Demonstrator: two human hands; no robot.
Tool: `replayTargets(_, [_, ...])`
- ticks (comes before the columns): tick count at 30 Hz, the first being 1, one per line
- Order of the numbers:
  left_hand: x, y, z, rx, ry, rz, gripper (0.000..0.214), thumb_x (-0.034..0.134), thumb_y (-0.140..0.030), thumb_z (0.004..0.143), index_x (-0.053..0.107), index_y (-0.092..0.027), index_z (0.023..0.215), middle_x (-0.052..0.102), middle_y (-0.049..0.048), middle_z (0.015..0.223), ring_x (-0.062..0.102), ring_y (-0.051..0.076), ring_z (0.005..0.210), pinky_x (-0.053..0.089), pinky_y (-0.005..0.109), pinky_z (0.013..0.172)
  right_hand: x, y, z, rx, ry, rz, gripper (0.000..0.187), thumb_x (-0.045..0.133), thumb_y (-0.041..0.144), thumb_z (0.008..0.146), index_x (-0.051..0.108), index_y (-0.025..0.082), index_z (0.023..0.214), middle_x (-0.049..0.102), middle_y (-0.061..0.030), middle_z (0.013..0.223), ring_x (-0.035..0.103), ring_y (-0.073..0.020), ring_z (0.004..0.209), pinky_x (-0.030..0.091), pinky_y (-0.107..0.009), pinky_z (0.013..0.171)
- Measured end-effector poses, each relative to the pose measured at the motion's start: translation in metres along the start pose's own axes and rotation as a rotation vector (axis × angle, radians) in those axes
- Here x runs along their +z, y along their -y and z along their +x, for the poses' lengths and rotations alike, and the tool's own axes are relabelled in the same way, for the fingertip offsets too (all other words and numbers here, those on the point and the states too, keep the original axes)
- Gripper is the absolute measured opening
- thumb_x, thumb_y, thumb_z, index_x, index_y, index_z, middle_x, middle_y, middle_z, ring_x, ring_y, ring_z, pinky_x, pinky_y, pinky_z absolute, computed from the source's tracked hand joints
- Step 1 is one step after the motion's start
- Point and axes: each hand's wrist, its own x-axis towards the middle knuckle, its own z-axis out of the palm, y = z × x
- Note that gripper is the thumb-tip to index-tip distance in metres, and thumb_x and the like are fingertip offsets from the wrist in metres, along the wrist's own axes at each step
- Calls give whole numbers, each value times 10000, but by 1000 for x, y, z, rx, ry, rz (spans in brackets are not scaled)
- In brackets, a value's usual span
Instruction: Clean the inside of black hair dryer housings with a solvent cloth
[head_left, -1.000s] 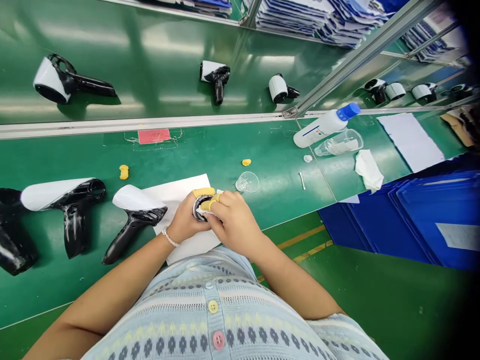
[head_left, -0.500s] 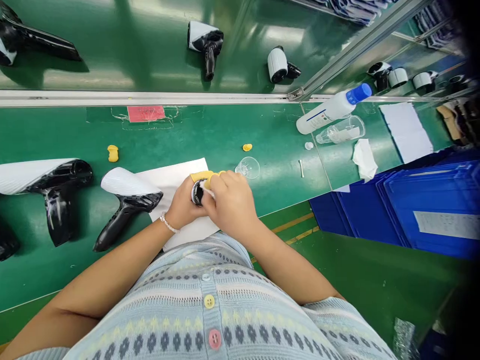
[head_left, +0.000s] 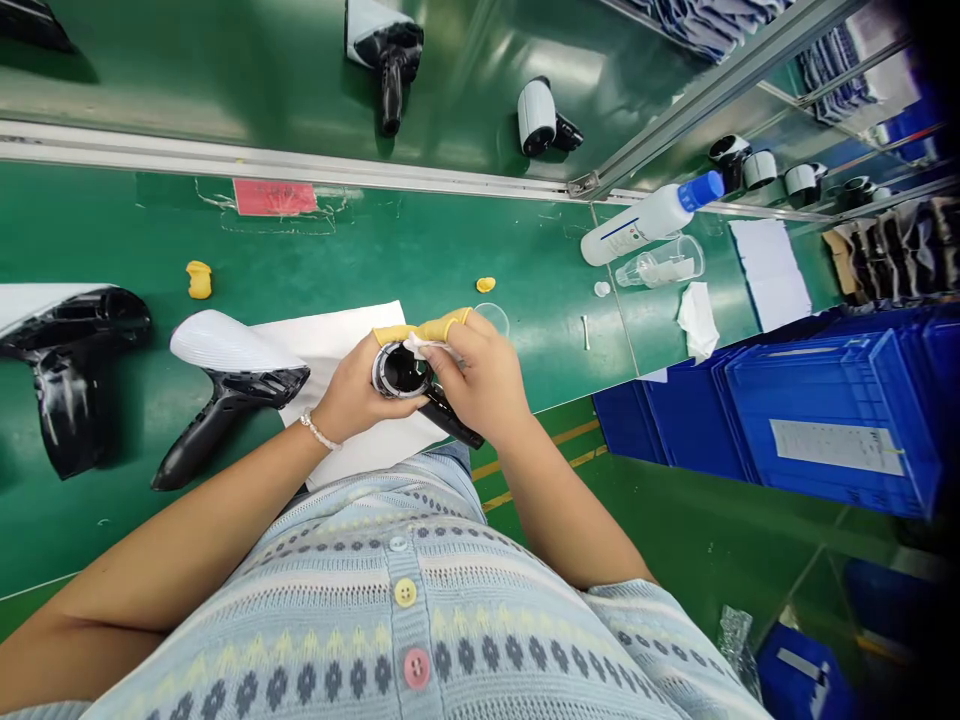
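Observation:
My left hand (head_left: 354, 395) wraps round the barrel of a hair dryer (head_left: 405, 370), whose round open end faces up at me. The dryer's black handle (head_left: 457, 420) sticks out to the lower right, under my right hand (head_left: 487, 375). Between the fingers of that right hand a small white cloth (head_left: 417, 345) is pinched against the dryer's rim. Yellow finger covers sit on fingertips of both hands. Below the hands a white sheet (head_left: 337, 335) lies on the green bench. Just left of it rests another white and black hair dryer (head_left: 232, 385).
One more dryer (head_left: 75, 370) lies at far left. Yellow finger covers (head_left: 199, 280), a clear cup (head_left: 491, 318), a swab (head_left: 586, 333), a blue-capped bottle (head_left: 637, 230), a clear measuring cup (head_left: 664, 262) and a crumpled cloth (head_left: 697, 320) are around. Blue crates (head_left: 825, 410) stand at right.
The dryer in my hands has turned, so its round opening and black handle now show. My right hand has shifted slightly right with the cloth. The whole view has swung a little.

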Motion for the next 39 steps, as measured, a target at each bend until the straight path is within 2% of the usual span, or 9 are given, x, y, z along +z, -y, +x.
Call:
replayTargets(5, [0,-2,2,-9,13,3,603,785,-331,629,501,-180,1139,632,58,1064,616,235,991,502,336,841,-6,1,2,10,57,-3,134,465,169,875,590,178,827,546,-38,786,527,-185,747,404,-287,643])
replayTargets(11, [-1,-1,0,-13,1,37,608,789,-336,619,505,-178,1133,638,46,1046,623,235,967,507,335,820,1,3,7,44,-16,26,137,474,169,875,610,182,880,579,-37,846,549,-170,778,413,-263,660])
replayTargets(16, [-2,-3,1,-40,24,-12,603,780,-346,641,510,-180,1155,631,68,1109,612,238,1031,497,344,895,-5,-9,-20,54,14,19,140,488,142,862,619,180,830,566,-22,770,552,-157,709,413,-250,602])
replayTargets(21, [-3,-5,2,-37,35,-10,600,777,-359,639,517,-182,1150,628,69,1118,604,241,1052,491,349,918,-20,-6,-32,39,-116,36,85,533,170,883,607,194,916,595,-28,855,571,-159,796,456,-267,679])
replayTargets(24, [-3,-4,2,-38,31,13,610,778,-364,635,514,-183,1154,629,67,1106,605,244,1048,493,355,911,-19,2,-25,-20,-70,-52,118,476,171,901,589,177,936,572,-49,871,553,-167,792,451,-271,660])
replayTargets(27, [-3,-5,1,-55,31,23,618,778,-361,627,513,-185,1157,630,65,1104,609,243,1039,499,351,900,-12,11,-23,-21,-27,-196,157,416,170,910,572,155,925,536,-57,839,504,-151,673,402,-252,551])
replayTargets(31, [-2,-8,1,-71,26,22,588,763,-311,631,520,-190,1152,635,59,1101,620,232,1016,506,333,883,-6,21,-30,-28,-76,-338,113,421,170,890,525,158,848,495,-40,767,388,-119,536,304,-236,443])
replayTargets(39, [-2,-9,1,-74,1,44,572,758,-307,634,530,-191,1146,638,48,1091,614,230,1024,501,335,898,-6,22,-21,52,1,-297,105,394,171,879,471,183,808,472,-46,771,353,-123,521,284,-246,441])
